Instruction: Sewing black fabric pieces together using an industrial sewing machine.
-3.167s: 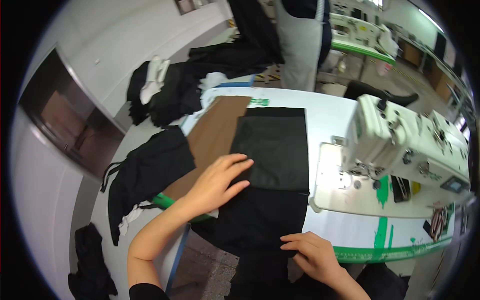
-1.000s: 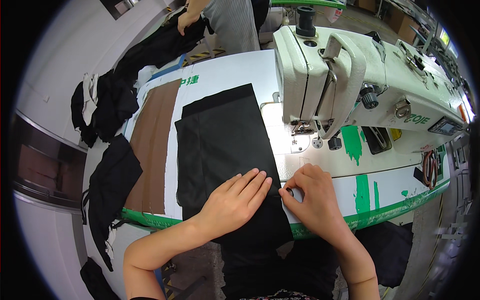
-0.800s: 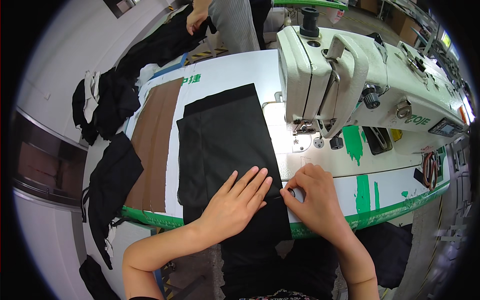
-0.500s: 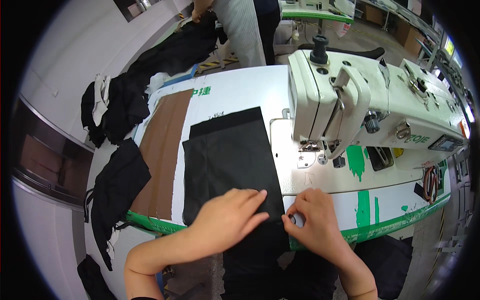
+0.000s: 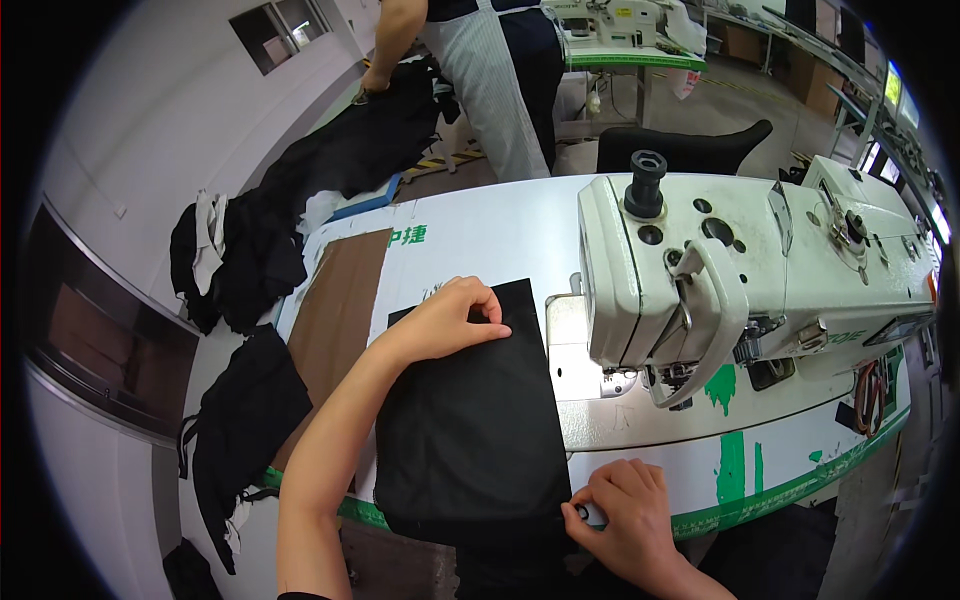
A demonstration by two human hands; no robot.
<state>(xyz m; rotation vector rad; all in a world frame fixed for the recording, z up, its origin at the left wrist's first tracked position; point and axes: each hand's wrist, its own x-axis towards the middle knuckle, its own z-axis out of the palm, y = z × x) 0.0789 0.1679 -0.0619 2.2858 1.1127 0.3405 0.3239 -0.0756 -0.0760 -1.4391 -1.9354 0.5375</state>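
Observation:
A black fabric piece (image 5: pixel 465 420) lies flat on the white sewing table, its near end hanging over the front edge. My left hand (image 5: pixel 450 322) rests on its far part, fingers bent and thumb and forefinger close together in a pinch at the cloth. At the near right corner, my right hand (image 5: pixel 628 515) is closed, thumb against forefinger. A small dark thing shows between those fingers; its kind is too small to tell. Just right of the fabric stands a white sewing machine (image 5: pixel 690 270), its needle area partly hidden by the machine head.
A brown strip (image 5: pixel 345 300) lies on the table left of the fabric. Black garments (image 5: pixel 245 400) are heaped beyond the left edge. Orange-handled scissors (image 5: pixel 872 395) lie at the right end. A person in a striped apron (image 5: pixel 485 85) stands behind the table, near a black chair (image 5: pixel 680 150).
My left hand has moved from the near middle of the fabric to its far part, its fingers now bent. My right hand stays by the near right edge. The view has tilted up.

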